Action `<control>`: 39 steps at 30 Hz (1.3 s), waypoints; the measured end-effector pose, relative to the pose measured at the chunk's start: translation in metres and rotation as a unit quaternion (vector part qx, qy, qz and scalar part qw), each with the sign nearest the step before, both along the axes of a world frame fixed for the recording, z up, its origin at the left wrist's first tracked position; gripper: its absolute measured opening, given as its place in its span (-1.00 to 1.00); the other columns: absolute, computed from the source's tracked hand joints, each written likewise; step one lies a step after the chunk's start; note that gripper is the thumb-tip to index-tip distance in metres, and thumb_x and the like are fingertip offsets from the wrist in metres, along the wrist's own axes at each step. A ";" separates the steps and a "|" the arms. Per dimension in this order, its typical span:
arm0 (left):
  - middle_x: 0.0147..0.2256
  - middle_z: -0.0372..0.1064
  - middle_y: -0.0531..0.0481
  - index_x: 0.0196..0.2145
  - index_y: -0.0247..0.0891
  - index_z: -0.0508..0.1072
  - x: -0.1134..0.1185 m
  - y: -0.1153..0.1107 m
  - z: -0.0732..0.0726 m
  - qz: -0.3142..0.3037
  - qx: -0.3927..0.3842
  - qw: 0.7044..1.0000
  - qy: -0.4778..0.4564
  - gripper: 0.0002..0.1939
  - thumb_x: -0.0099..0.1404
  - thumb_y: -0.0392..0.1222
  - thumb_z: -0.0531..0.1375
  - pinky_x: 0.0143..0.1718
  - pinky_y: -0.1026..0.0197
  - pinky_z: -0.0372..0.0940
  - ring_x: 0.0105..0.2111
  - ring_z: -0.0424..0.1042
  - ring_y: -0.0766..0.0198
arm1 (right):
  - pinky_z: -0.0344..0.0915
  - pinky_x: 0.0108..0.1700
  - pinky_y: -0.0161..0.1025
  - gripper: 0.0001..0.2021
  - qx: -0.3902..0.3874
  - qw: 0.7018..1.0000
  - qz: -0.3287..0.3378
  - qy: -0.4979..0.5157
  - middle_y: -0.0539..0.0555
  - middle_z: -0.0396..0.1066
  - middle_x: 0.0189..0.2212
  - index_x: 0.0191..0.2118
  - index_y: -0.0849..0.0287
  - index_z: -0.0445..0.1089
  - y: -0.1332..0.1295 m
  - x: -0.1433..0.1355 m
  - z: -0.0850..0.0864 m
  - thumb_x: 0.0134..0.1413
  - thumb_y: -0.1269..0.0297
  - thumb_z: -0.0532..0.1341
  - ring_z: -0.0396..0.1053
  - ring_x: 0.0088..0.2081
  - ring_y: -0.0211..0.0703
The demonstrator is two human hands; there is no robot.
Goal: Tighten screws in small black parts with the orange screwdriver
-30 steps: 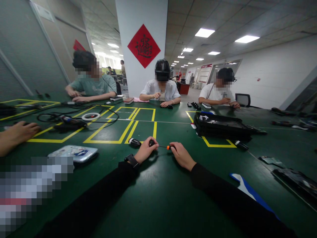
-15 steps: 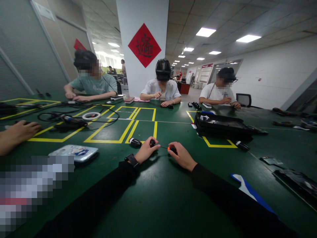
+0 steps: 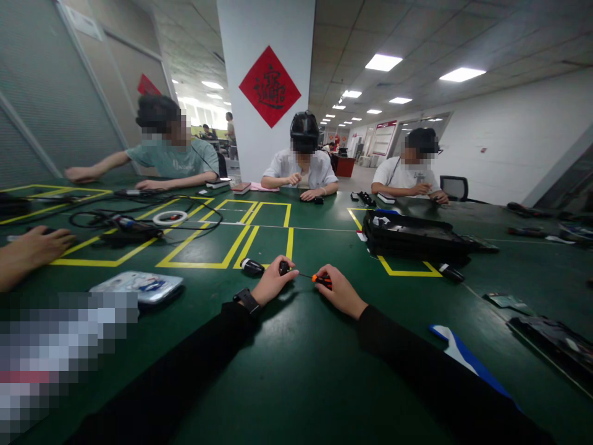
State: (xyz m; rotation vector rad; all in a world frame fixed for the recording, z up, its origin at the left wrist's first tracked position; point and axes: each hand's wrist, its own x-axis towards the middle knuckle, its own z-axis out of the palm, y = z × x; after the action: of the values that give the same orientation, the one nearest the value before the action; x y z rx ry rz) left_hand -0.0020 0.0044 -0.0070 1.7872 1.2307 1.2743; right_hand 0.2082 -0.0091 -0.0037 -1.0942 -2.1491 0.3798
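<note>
My left hand point(image 3: 273, 281) is closed on a small black part point(image 3: 284, 267) near the middle of the green table point(image 3: 287, 371). Facing it, my right hand point(image 3: 343, 292) grips an orange and black screwdriver point(image 3: 323, 282) by the handle. The thin shaft points left and its tip meets the black part or is hidden by the left fingers. Just left of my left hand lies a black and white cylindrical object point(image 3: 252, 266) on the table.
A silver-blue case point(image 3: 139, 287) lies at left, near another person's hand point(image 3: 39, 247) and cables point(image 3: 120, 225). Black trays point(image 3: 417, 237) are stacked at right, a dark cylinder point(image 3: 451, 273) beside them. A blue and white piece point(image 3: 472, 364) lies nearer. Three people sit across the table.
My right fingers have shifted on the screwdriver, so more of its orange and black handle shows. Across the table at left, a person's arm has stretched out leftward.
</note>
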 end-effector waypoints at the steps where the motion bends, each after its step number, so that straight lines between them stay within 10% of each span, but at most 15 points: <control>1: -0.33 0.29 0.05 -0.34 -0.24 0.30 0.001 -0.001 0.001 0.000 -0.001 1.000 -0.002 -0.73 0.03 -0.04 0.16 -0.27 0.25 0.17 -0.38 0.27 0.34 | 0.15 -0.20 -0.25 -0.82 -0.002 1.000 -0.004 -0.002 0.06 0.27 -0.30 -0.23 0.20 0.23 0.000 0.000 0.000 0.02 0.27 0.12 0.20 -0.27 -0.22; 39: -0.48 0.26 0.13 -0.33 -0.22 0.26 0.001 -0.002 0.004 -0.042 -0.029 0.998 -0.036 -0.84 0.08 -0.18 0.10 -0.38 0.29 0.17 -0.49 0.28 0.38 | 0.11 -0.13 -0.22 -0.81 0.031 0.997 -0.022 -0.061 0.09 0.26 -0.32 -0.31 0.19 0.30 0.001 -0.002 -0.001 0.13 0.32 -0.03 0.18 -0.23 -0.18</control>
State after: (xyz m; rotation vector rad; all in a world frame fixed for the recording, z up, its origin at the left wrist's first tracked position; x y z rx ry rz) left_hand -0.0014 0.0020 -0.0032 1.7185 1.1287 1.2325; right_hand 0.2059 -0.0080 -0.0047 -1.1544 -2.2238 0.2286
